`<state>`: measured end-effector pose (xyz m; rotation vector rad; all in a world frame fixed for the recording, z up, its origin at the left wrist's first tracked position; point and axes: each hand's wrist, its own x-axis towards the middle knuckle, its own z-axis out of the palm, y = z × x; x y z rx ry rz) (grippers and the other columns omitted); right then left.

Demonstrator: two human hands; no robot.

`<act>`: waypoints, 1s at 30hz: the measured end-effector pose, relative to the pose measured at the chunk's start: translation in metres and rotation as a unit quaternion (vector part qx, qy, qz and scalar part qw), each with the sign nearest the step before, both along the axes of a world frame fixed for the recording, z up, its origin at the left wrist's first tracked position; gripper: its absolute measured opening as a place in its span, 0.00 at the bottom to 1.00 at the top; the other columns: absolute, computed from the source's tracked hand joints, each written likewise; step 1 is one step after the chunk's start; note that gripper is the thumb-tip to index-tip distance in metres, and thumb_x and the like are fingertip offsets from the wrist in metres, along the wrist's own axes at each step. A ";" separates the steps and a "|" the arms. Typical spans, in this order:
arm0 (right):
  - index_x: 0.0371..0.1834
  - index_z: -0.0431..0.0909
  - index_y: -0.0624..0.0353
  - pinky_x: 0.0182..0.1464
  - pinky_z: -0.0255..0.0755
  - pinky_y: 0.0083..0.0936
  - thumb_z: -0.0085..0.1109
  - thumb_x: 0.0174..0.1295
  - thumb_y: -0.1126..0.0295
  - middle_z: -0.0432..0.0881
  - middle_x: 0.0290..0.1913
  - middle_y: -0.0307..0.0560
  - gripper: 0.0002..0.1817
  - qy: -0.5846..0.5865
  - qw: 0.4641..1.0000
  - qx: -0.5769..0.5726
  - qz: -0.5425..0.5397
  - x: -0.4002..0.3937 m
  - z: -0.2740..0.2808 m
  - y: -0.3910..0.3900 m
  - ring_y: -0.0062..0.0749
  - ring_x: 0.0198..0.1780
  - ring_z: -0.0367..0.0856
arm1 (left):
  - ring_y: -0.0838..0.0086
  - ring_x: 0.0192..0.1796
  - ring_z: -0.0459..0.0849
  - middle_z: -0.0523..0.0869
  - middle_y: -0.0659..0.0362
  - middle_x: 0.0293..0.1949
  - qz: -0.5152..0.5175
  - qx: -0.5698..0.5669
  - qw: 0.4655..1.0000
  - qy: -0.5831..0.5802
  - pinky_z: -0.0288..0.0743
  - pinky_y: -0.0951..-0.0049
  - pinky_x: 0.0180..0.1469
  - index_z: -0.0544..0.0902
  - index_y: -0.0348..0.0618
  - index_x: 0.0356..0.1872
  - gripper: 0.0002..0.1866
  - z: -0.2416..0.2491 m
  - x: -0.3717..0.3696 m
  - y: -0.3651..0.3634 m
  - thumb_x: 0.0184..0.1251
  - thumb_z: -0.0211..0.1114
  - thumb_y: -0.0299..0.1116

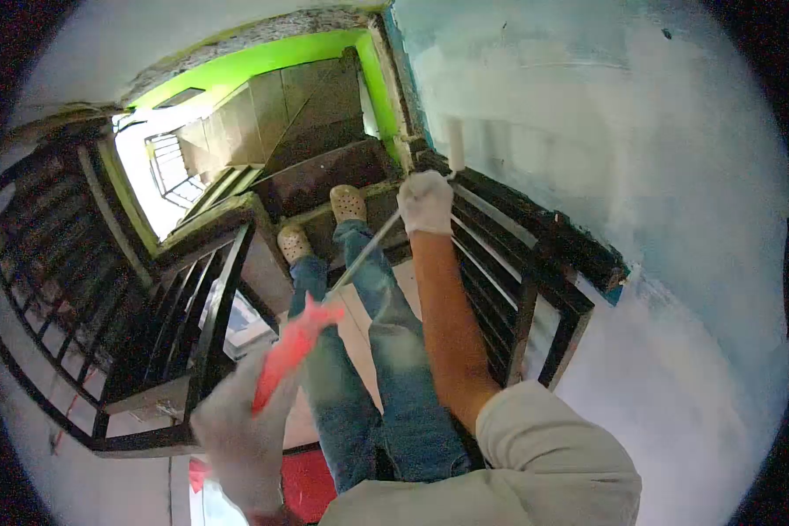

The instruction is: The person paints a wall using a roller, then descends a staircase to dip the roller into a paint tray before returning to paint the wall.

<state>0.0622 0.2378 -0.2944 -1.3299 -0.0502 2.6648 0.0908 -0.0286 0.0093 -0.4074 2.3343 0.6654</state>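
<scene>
Interior stairwell of a building, type of building not determinable.
Dark railings [500, 289] with parallel bars run along the right of center; a similar railing section [206, 307] stands left of center. Steps [324, 206] are located at upper center, beneath a bright green wall surface [276, 57]. A bright opening [149, 175] is located at upper left. The wall [587, 114] at upper right carries uneven, patchy white over blue; rough, exposed edging [245, 39] borders the ceiling at top.

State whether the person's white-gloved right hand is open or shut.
Shut; the white-gloved right hand is curled around the long, thin, pale pole.
</scene>
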 end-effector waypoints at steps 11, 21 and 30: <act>0.17 0.56 0.54 0.19 0.52 0.23 0.40 0.64 0.73 0.51 0.16 0.36 0.15 0.016 0.995 -0.073 0.064 -0.029 -0.225 0.062 0.28 0.16 0.52 | 0.52 0.30 0.83 0.82 0.49 0.23 -0.078 -0.047 0.994 0.059 0.74 0.58 0.31 0.82 0.46 0.29 0.19 -0.140 -0.042 0.058 0.58 0.64 0.53; 0.14 0.55 0.49 0.20 0.53 0.29 0.41 0.65 0.65 0.52 0.16 0.37 0.19 -0.158 0.987 0.017 0.033 -0.033 -0.138 0.056 0.31 0.17 0.54 | 0.58 0.26 0.84 0.82 0.49 0.23 -0.058 0.008 0.993 0.104 0.73 0.64 0.28 0.83 0.45 0.31 0.15 -0.128 -0.035 0.049 0.57 0.68 0.48; 0.13 0.51 0.45 0.16 0.50 0.23 0.48 0.57 0.71 0.51 0.13 0.33 0.19 0.002 0.999 0.046 -0.012 -0.006 0.004 0.035 0.28 0.15 0.51 | 0.68 0.23 0.82 0.82 0.49 0.23 0.032 0.071 0.990 0.116 0.74 0.72 0.29 0.85 0.39 0.40 0.17 -0.010 0.000 -0.010 0.48 0.76 0.35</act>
